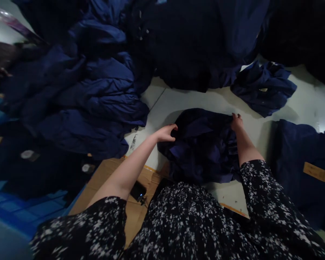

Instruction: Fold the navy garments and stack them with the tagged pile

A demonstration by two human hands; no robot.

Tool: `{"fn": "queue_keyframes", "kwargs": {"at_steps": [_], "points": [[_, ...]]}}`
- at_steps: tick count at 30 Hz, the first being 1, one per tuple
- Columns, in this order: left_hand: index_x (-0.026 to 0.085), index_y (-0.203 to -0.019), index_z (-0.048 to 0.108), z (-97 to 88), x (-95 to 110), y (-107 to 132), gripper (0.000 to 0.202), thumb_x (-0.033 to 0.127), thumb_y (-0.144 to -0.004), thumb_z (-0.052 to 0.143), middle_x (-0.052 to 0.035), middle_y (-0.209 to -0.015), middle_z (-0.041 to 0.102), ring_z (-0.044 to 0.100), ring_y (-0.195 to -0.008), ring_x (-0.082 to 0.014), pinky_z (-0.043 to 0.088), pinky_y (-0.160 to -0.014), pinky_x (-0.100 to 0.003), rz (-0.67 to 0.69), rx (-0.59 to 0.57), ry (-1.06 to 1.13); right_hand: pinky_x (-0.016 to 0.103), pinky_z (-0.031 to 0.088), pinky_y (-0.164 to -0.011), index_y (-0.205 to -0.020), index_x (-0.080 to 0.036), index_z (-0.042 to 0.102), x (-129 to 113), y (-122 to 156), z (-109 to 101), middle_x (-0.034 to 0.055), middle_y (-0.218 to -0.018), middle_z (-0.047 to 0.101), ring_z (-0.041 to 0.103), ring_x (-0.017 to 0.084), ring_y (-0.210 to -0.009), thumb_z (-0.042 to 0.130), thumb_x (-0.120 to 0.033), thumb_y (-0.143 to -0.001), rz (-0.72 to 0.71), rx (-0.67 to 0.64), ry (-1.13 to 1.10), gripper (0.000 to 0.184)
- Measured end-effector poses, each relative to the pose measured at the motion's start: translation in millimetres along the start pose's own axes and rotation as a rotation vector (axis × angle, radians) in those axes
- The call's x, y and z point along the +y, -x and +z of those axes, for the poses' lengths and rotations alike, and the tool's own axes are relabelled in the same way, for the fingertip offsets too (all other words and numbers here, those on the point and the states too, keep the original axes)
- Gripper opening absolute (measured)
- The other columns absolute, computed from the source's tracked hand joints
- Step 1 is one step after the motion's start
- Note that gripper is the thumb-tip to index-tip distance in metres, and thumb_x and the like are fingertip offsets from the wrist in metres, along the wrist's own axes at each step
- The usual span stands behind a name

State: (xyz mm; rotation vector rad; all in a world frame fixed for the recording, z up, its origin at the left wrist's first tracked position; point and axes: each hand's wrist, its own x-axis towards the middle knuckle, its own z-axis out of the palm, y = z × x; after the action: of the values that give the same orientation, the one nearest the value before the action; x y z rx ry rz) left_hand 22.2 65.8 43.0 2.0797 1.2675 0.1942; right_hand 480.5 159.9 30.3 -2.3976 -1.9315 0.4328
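Note:
A dark navy garment (203, 144) lies bunched on the pale tabletop in front of me; its exact kind is hard to make out. My left hand (166, 133) is at the garment's left edge, thumb and fingers curved apart with a gap between them. At the upper right corner, my right hand (236, 122) pinches the garment's edge, which runs taut toward it. The lower part of the cloth reaches the table edge near my body.
Large heaps of navy clothing (78, 97) cover the left and far side. A small navy bundle with a label (264, 88) lies at the right. Folded navy cloth with a tan tag (316, 171) sits nearer. Cardboard (108, 180) and a black device (138, 191) are below my left arm.

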Motion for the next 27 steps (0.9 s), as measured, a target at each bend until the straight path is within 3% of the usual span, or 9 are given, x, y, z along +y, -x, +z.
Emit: {"fn": "queue_keyframes", "kwargs": {"at_steps": [3,7,10,12,15,17,19,23,27], "points": [[0.02,-0.106,0.069,-0.5,-8,5,0.039,0.031,-0.068,0.066,-0.008,-0.113,0.072,0.069,-0.106,-0.0273,0.053,-0.095,-0.035,-0.015,-0.01,-0.026,0.043,0.047,-0.108,-0.144,-0.019,0.063,4,-17,2,0.0215,-0.154,0.052,0.061,0.034,-0.128,0.055,-0.015,-0.09,-0.055,-0.07,0.056,0.055],[0.021,-0.1,0.075,1.7,-11,1,0.031,0.034,-0.074,0.066,-0.0066,-0.106,0.074,0.069,-0.105,-0.026,0.053,-0.096,-0.034,0.015,-0.018,-0.045,0.042,0.052,-0.098,-0.112,-0.018,0.074,16,-26,-4,0.0179,-0.117,0.07,0.067,0.032,-0.107,0.07,-0.017,-0.078,-0.012,-0.071,0.085,0.034],[0.022,-0.091,0.076,-0.2,-11,-9,0.023,0.038,-0.081,0.064,-0.0061,-0.101,0.075,0.07,-0.102,-0.0243,0.054,-0.094,-0.031,0.016,0.057,0.009,0.037,0.055,-0.084,-0.084,-0.021,0.069,29,-25,-14,0.0099,-0.093,0.072,0.068,0.028,-0.092,0.075,-0.02,-0.07,0.008,-0.054,-0.056,0.015],[0.021,-0.087,0.076,-9.3,-12,-17,0.024,0.04,-0.084,0.062,-0.007,-0.101,0.076,0.071,-0.101,-0.0234,0.055,-0.093,-0.031,0.043,0.15,0.074,0.035,0.055,-0.079,-0.074,-0.022,0.062,41,-23,-24,0.0069,-0.084,0.07,0.067,0.025,-0.085,0.075,-0.022,-0.069,-0.007,0.028,-0.195,0.014],[0.021,-0.09,0.076,-40.7,-13,-27,0.027,0.042,-0.088,0.059,-0.0078,-0.101,0.077,0.071,-0.099,-0.0228,0.055,-0.09,-0.032,0.041,0.28,0.1,0.036,0.056,-0.08,-0.071,-0.023,0.057,58,-16,-45,0.0044,-0.08,0.068,0.065,0.023,-0.083,0.073,-0.026,-0.069,-0.049,0.212,-0.36,0.017],[0.023,-0.091,0.076,-72.0,-13,-32,0.025,0.042,-0.09,0.06,-0.0065,-0.099,0.078,0.071,-0.101,-0.0235,0.053,-0.094,-0.034,0.018,0.256,-0.035,0.038,0.056,-0.081,-0.072,-0.023,0.056,69,-8,-63,0.0036,-0.081,0.067,0.065,0.023,-0.084,0.073,-0.029,-0.072,-0.059,0.32,-0.437,0.018],[0.025,-0.089,0.076,-106.2,-11,-33,0.02,0.042,-0.089,0.065,-0.0059,-0.099,0.078,0.07,-0.11,-0.0264,0.045,-0.106,-0.041,0.017,0.161,-0.277,0.039,0.057,-0.079,-0.074,-0.023,0.056,78,2,-80,0.003,-0.081,0.066,0.065,0.022,-0.083,0.072,-0.034,-0.077,-0.039,0.389,-0.509,0.019],[0.022,-0.094,0.074,-160.6,2,-31,0.02,0.039,-0.093,0.063,-0.0097,-0.105,0.076,0.063,-0.127,-0.0313,0.028,-0.118,-0.051,-0.018,0.229,-0.541,0.037,0.057,-0.071,-0.074,-0.023,0.055,86,31,-108,-0.0001,-0.074,0.062,0.062,0.018,-0.07,0.071,-0.046,-0.085,-0.024,0.341,-0.585,0.03],[0.022,-0.093,0.071,-184.8,15,-33,0.022,0.04,-0.097,0.059,-0.0073,-0.105,0.073,0.058,-0.129,-0.0279,0.021,-0.123,-0.048,0.032,0.31,-0.621,0.039,0.058,-0.077,-0.07,-0.022,0.055,88,59,-123,-0.0005,-0.074,0.061,0.062,0.018,-0.073,0.074,-0.048,-0.084,-0.044,0.347,-0.53,0.035]]}}
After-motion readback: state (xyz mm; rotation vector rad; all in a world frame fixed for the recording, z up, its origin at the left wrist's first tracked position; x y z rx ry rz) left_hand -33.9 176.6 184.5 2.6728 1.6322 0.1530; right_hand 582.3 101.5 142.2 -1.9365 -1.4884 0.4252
